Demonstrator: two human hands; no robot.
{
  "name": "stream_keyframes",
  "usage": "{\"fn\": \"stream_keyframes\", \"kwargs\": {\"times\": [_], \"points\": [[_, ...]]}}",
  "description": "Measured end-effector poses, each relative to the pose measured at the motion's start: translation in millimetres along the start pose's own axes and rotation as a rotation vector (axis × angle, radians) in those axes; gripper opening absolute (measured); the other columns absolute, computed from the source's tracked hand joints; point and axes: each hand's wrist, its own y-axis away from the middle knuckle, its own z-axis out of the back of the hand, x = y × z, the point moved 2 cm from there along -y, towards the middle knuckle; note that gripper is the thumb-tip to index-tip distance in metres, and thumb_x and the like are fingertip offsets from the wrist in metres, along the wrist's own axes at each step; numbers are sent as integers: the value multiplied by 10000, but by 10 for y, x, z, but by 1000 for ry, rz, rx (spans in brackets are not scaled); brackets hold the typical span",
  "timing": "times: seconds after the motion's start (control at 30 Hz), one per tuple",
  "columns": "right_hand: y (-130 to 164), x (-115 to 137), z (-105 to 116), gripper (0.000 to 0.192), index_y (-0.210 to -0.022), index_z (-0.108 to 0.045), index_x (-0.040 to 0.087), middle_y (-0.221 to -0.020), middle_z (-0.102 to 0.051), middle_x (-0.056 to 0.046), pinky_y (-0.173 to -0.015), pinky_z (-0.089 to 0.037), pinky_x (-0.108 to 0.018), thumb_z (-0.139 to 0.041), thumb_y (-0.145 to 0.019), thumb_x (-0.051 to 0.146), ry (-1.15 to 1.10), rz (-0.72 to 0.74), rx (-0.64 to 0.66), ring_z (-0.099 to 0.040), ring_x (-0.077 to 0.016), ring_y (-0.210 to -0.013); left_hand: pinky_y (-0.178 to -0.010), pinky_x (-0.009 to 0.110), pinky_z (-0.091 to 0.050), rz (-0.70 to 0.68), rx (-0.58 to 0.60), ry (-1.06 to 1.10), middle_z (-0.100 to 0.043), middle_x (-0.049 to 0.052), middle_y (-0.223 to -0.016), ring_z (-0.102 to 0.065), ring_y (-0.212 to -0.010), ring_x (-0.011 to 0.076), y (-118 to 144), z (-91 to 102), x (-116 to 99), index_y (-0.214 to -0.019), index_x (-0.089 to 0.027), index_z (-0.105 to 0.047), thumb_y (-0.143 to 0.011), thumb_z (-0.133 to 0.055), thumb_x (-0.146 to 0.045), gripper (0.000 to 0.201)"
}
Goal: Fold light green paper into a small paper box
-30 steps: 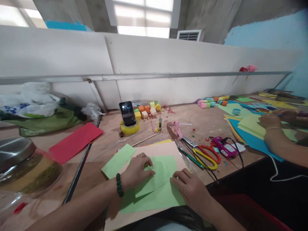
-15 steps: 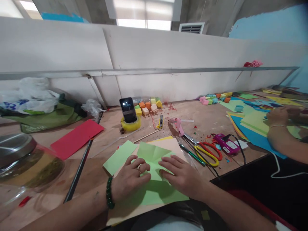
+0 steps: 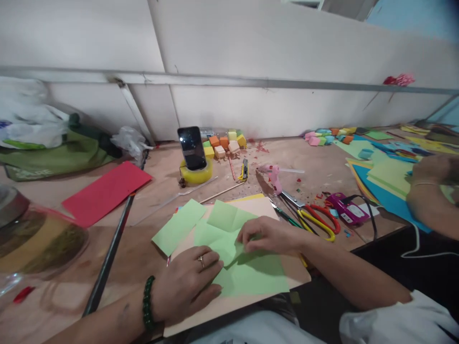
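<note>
the counter (image 3: 93, 246) is cut off left and right. near its middle, a peach sheet (image 3: 297, 273) lies partly hidden under creased green paper (image 3: 222, 218). the left hand (image 3: 186, 283) rests loosely spread at its near left; the right hand (image 3: 268, 234) curls over it, grip hidden.

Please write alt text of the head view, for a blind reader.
A person's left hand and right hand are on creased green paper lying on a peach sheet. Beyond them are a pink glue gun and a phone propped on a yellow tape roll.
</note>
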Motion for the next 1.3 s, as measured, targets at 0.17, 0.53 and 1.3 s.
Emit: {"fn": "stream_keyframes", "kwargs": {"times": [0.17, 0.53, 1.3], "points": [[-66, -135, -111, 110, -676, -656, 167, -724, -592, 13, -615, -443, -218, -749, -730, 192, 48, -95, -231, -566, -121, -687, -783, 339, -544, -8, -25, 0, -675, 99, -912, -623, -873, 221, 2, -2, -5, -1027, -124, -599, -873, -492, -156, 190], [-76, -94, -170, 141, -646, -654, 172, -749, -588, -2, -637, -445, -242, -777, -687, 115, 212, -121, -287, -568, -146, -747, -716, 343, -559, 19, -28, -21, -677, 99, -871, -615, -795, 213, -15, -7, -20, -991, -119, -595, -899, -433, -151, 189], [-72, -72, -162, 157, -640, -616, 163, -739, -570, -13, -645, -411, -255, -735, -720, 97, 241, -95, -251, -526, -155, -747, -689, 383, -551, 48, 154, -67, -650, 110, -869, -597, -802, 244, -42, -35, -39, -1138, -80, -586, -903, -446, -199, 299]]}}
